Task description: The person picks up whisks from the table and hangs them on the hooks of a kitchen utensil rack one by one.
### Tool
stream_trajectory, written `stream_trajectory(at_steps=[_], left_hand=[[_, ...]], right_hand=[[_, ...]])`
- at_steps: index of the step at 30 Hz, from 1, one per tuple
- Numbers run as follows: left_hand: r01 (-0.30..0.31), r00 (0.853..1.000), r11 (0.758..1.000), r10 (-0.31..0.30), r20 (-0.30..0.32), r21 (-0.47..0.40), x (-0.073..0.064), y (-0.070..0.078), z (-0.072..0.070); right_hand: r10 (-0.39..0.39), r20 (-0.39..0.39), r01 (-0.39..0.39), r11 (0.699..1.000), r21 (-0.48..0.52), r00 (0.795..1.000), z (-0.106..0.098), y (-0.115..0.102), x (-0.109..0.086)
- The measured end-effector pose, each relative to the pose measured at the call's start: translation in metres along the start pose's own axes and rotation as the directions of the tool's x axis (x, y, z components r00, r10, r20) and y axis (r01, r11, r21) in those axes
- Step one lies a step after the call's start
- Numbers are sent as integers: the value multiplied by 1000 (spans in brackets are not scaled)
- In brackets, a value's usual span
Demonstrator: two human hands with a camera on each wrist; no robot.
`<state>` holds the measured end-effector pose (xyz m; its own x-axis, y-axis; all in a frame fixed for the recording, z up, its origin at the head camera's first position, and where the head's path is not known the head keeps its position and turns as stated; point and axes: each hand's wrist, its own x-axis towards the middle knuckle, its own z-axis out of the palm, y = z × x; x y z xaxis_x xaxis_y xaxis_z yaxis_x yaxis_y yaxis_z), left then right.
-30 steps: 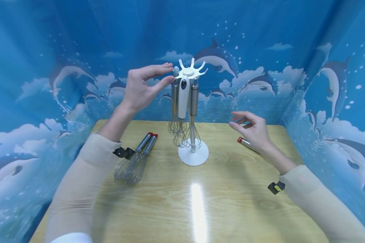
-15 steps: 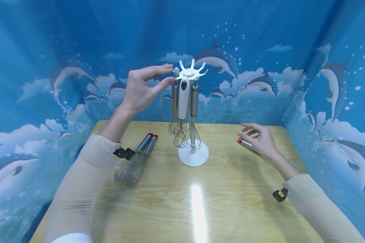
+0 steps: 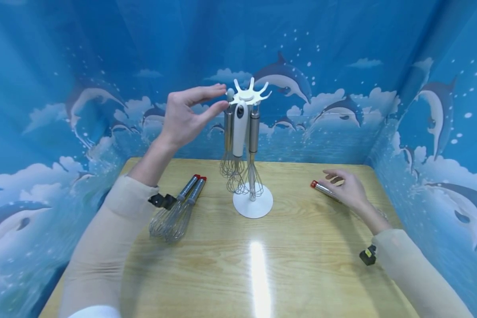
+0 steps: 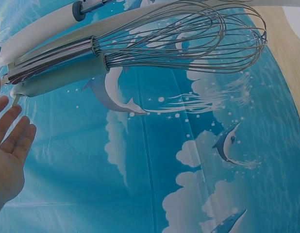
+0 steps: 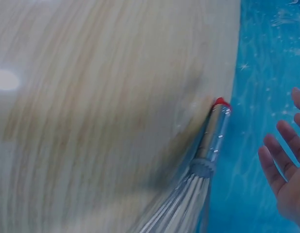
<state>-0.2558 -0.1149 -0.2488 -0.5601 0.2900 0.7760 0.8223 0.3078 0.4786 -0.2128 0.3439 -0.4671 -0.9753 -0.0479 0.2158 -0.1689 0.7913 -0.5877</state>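
My left hand [image 3: 188, 112] is raised beside the white stand [image 3: 252, 207], fingers extended and thumb apart. Its fingertips are by the top end of a hanging whisk; whether they touch cannot be told. Several whisks hang from the stand's pronged top, among them a white-handled whisk [image 3: 240, 132] and a metal-handled whisk [image 3: 254, 132]. In the left wrist view, a whisk [image 4: 179, 41] spans the top, with the fingers near its handle end. Over at the right, my right hand [image 3: 347, 190] hovers above a red-tipped whisk [image 5: 213, 136], fingers loosely bent, holding nothing; the right wrist view shows them apart.
Two red-tipped whisks [image 3: 179, 210] lie side by side on the wooden table [image 3: 206, 274], left of the stand and under the left forearm. Blue dolphin-print curtains [image 3: 183, 44] enclose the table at the back and both sides.
My right hand has moved down and to the right, from beside the whisk's red tip to over its handle. The left hand and the stand stay where they were.
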Motion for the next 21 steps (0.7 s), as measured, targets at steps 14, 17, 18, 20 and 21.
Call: stream_trajectory(at_steps=[14,17,18,20,21], left_hand=[[15,1000,1000,-15,11,2,0,0,0],[11,1000,1000,-11,7,0,0,0,0],[10,1000,1000,-10,7,0,0,0,0],[5,1000,1000,-5,6,-1,1,0,0],[4,1000,1000,-4,6,-1,1,0,0]], right_hand=[[90,115,-79,991,-104,989,10,35,1],[90,126,-71,987,-145,988,14,40,3],[89,129,-68,985,-158,988,15,42,4],[87,127,-64,982,-177,988,17,43,5],[85,125,-61,981,-184,988,19,44,6]])
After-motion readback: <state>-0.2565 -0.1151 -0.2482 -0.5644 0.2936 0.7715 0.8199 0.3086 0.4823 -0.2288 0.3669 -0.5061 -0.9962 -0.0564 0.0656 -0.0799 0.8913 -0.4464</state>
